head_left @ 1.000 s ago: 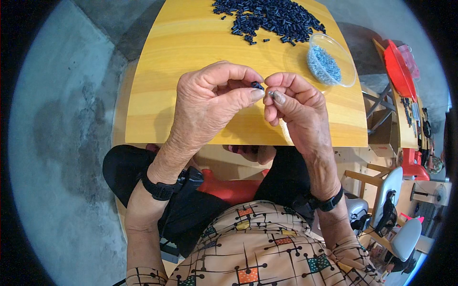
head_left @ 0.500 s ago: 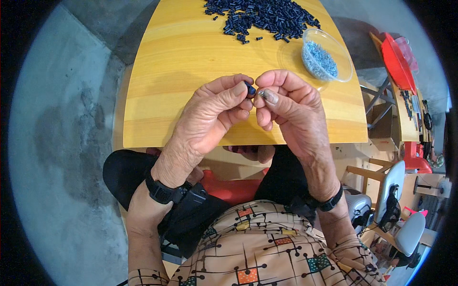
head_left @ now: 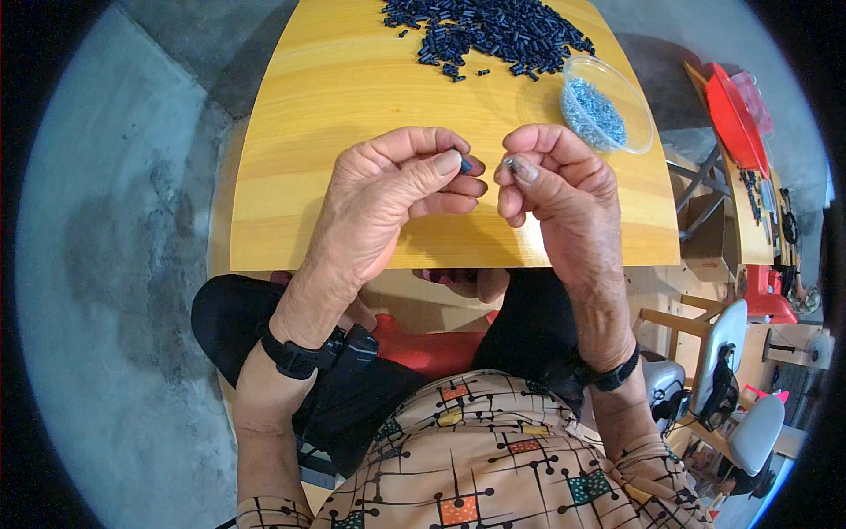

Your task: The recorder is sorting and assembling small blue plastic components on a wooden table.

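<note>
My left hand (head_left: 381,189) pinches a small dark-blue plastic piece (head_left: 466,166) between thumb and forefinger, its end showing past the thumb. Across a short gap, my right hand (head_left: 568,189) is closed on a tiny shiny metal piece (head_left: 509,162) whose exact kind is too small to make out. Both hands are raised over the front part of the yellow table (head_left: 308,220). Beyond them lies a heap of short dark plastic pieces (head_left: 493,33), with a few loose ones at its near edge. A clear round bowl (head_left: 648,132) of small silvery-blue metal parts (head_left: 592,110) stands behind my right hand.
A grey wall (head_left: 106,220) rises on the left. To the right, another table carries a red basin (head_left: 733,119) and dark parts. Grey-seated chairs (head_left: 723,348) and a cardboard box (head_left: 712,238) stand at that side. My legs are under the table's front edge.
My hands have drawn apart; before, their fingertips nearly met with the two pieces close together. The right hand has shifted right, and each hand keeps its pinch.
</note>
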Demonstrator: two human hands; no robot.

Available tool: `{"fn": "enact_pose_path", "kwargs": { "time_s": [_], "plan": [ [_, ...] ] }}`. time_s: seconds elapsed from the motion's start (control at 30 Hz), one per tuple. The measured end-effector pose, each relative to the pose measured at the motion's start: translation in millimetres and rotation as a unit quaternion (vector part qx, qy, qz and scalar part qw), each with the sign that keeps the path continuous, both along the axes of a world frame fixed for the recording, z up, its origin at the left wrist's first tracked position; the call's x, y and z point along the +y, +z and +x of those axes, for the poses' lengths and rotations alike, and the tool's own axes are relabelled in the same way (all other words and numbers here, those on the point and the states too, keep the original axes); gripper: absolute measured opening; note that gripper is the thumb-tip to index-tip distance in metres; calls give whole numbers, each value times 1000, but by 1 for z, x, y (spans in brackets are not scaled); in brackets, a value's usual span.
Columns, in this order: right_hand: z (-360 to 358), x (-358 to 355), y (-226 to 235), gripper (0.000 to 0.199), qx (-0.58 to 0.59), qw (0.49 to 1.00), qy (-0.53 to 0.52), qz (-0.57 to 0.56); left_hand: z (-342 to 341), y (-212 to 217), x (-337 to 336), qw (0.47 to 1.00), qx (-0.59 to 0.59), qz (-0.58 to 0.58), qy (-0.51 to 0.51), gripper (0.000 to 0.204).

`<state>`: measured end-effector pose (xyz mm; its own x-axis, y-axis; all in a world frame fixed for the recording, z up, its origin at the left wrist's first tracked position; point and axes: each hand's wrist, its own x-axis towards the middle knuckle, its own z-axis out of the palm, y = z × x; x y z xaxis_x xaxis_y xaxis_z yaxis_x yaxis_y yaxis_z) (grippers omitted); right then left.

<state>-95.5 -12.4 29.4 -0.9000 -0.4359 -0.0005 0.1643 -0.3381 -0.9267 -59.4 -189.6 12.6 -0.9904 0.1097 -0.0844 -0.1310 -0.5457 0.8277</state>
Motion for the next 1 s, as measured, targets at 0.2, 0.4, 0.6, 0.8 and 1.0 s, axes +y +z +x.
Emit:
{"fn": "enact_pose_path", "kwargs": {
  "time_s": [0.2,0.4,0.6,0.8,1.0],
  "plan": [
    [-1,1,1,17,36,997,-22,57,2,6,1,974,78,-207,38,18],
    [-2,1,-2,13,57,996,1,64,1,2,-4,916,199,-344,53,20],
    [-4,1,-3,11,51,996,22,67,5,7,1,938,155,-307,55,19],
    [-4,0,-1,11,41,995,41,77,5,8,-1,935,155,-313,57,14],
    [-5,0,-1,10,41,993,61,87,3,7,-2,908,212,-356,67,11]
  ]
}}
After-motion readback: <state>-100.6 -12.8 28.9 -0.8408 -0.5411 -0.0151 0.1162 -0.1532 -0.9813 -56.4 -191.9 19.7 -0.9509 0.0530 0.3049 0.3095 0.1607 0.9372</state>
